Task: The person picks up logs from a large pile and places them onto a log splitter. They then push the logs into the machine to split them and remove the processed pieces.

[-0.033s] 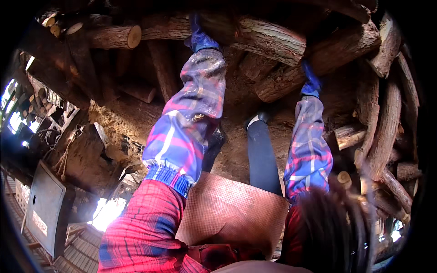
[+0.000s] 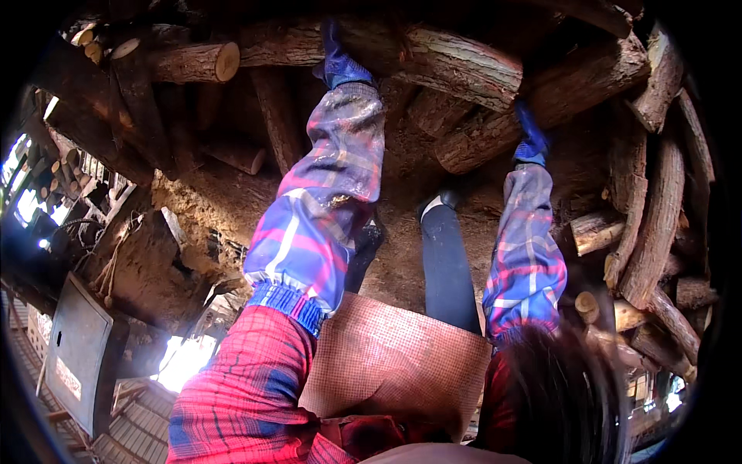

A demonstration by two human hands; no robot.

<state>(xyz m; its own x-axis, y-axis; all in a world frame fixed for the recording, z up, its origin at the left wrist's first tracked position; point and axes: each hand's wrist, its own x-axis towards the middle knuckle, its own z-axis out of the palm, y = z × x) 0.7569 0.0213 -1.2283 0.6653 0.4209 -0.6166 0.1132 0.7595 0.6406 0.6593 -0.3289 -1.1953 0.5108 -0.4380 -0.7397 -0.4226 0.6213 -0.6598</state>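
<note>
Both my hands wear blue gloves and reach forward to a thick, bark-covered log lying crosswise in front of me. My left hand is closed over the log's middle, its fingers reaching across the top. At the log's right end, my right hand is pressed with its fingers against the wood; the fingertips are partly hidden. Another rough log lies slanting just behind my right hand. Plaid sleeve covers dusted with dirt cover my forearms.
Cut logs lie at the far left, and more are stacked along the right. An earthen wall with a crumbled face stands left of me. A grey metal box is at lower left. My dark-clad leg stands on bare soil below a brown apron.
</note>
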